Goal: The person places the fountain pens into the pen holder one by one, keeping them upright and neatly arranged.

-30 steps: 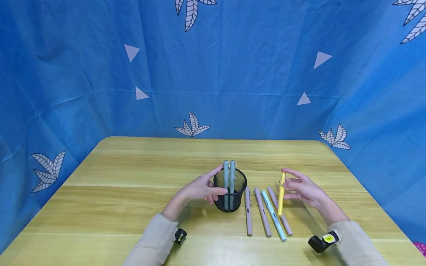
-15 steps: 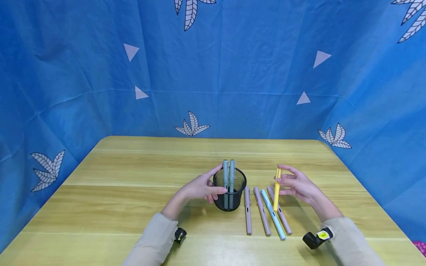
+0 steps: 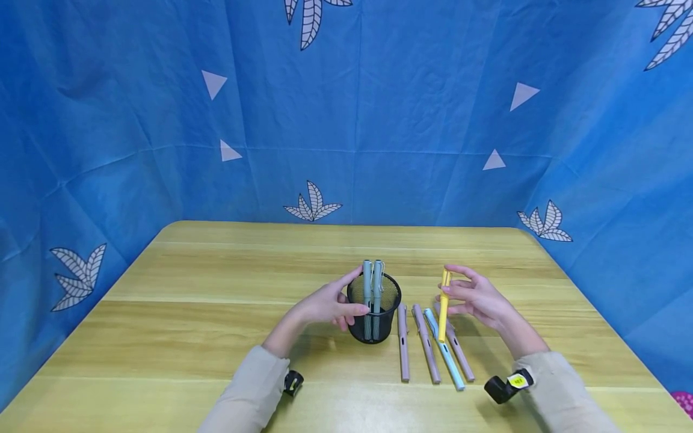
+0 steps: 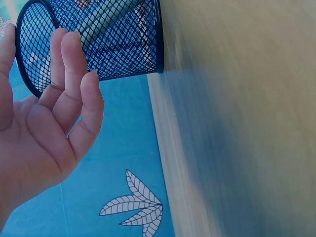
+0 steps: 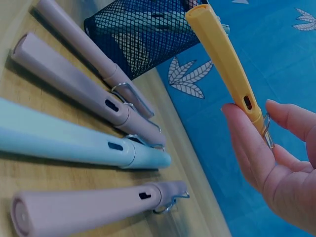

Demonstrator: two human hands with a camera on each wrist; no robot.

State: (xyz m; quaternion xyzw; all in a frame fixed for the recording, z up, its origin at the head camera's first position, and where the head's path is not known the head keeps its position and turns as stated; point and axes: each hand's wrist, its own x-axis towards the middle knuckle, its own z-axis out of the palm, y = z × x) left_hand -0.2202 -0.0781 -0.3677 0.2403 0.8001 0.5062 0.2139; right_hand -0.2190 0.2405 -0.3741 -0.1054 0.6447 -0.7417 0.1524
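Partly cropped, L-wrist: cup (image 4: pixel 126 54) | hands: L (image 3: pixel 329 305) grips it, R (image 3: pixel 484 300) pinches ylw pen (image 3: pixel 443 313)

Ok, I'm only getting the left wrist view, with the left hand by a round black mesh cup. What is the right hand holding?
Observer: The right hand pinches a slim yellow pen near one end.
Operator: And what's lying on the table?
Observer: In the head view, three slim pale-purple pens and one slim light-blue pen lie on the pale wood-grain table, to the right of the round black mesh cup.
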